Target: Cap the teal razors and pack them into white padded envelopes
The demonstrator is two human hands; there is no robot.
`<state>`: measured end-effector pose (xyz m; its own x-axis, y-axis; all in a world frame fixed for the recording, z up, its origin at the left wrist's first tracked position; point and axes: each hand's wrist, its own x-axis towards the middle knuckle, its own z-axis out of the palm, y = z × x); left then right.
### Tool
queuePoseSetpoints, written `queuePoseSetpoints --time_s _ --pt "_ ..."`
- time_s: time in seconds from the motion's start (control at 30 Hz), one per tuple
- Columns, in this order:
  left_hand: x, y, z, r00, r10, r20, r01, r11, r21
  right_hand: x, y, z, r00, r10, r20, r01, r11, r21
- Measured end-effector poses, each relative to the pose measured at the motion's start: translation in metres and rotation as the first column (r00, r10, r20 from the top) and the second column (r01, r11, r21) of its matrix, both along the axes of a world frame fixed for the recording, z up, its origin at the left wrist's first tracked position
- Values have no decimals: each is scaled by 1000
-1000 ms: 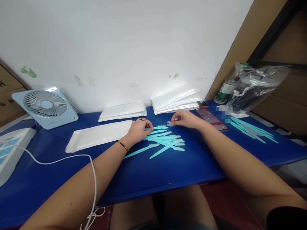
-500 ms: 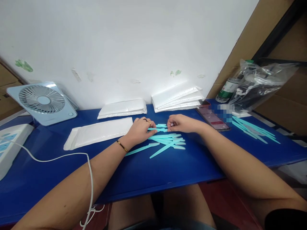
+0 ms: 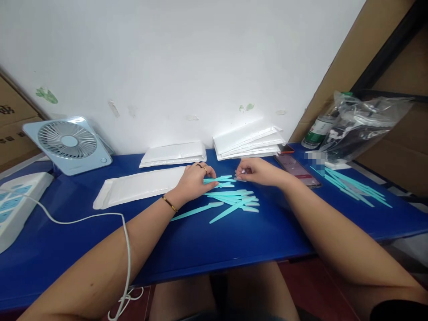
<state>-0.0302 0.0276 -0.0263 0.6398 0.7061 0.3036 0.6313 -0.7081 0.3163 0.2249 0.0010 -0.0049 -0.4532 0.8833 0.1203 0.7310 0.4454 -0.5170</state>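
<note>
**Teal sticks half sorted on the blue worktop**

Teal sticks (image 3: 230, 199) lie in a loose fan near the middle of the blue worktop (image 3: 207, 243), a few crossing one another. They are thin, flat plastic pieces, each with a long narrow handle and a paler, wider tip. The left hand (image 3: 194, 180) presses its fingertips on the handle ends of two or three sticks at the far side of the fan, fingers curled narrow and pinching them. The right hand (image 3: 257, 170) pinches the pale tip end of the same few sticks, fingers close together; how firmly it grips cannot be told.

As a judgement, the work is partway: a second bunch of sticks (image 3: 351, 187) lies set apart near the right edge, while about ten are still loose under the hands. A flat white padded bag (image 3: 140, 186) lies just left of the left hand, seemingly unfilled, and two stacks of the same bags (image 3: 247, 142) rest along the far edge against the wall; they look smooth and slightly glossy.

Elsewhere, a pale blue square fan (image 3: 70, 143) stands at the far left, a white cable (image 3: 100, 218) curves over the near left part, a phone (image 3: 296, 168) lies beyond the right wrist, and a crinkled clear plastic bag (image 3: 361, 125) sits at the far right corner.
</note>
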Motion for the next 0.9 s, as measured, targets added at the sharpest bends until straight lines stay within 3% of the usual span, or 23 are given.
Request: queuePoseSetpoints --time_s 0.1,0.27,0.43,0.57,0.73,0.83,0.9 --pt "2 -7 5 997 -59 -56 59 998 9 -4 -5 5 996 82 40 -81 996 -35" --pt "2 -10 8 979 -179 -94 166 977 -135 2 -9 10 971 191 147 -155 962 -226" --pt "3 -12 6 981 -179 -80 165 974 -158 2 -8 8 966 210 148 -160 943 -291" --pt "4 -13 9 983 -162 -91 152 983 -107 3 -5 7 990 134 55 -115 958 -264" --pt "-2 -2 9 992 -50 -118 51 999 4 17 5 1 999 -31 -27 23 964 -264" --pt "-6 3 8 993 17 -113 -16 1000 14 22 9 -2 991 -135 25 137 976 -167" --pt "-7 3 9 996 14 -92 -14 1000 -8 20 7 -2 990 -135 34 137 988 -75"
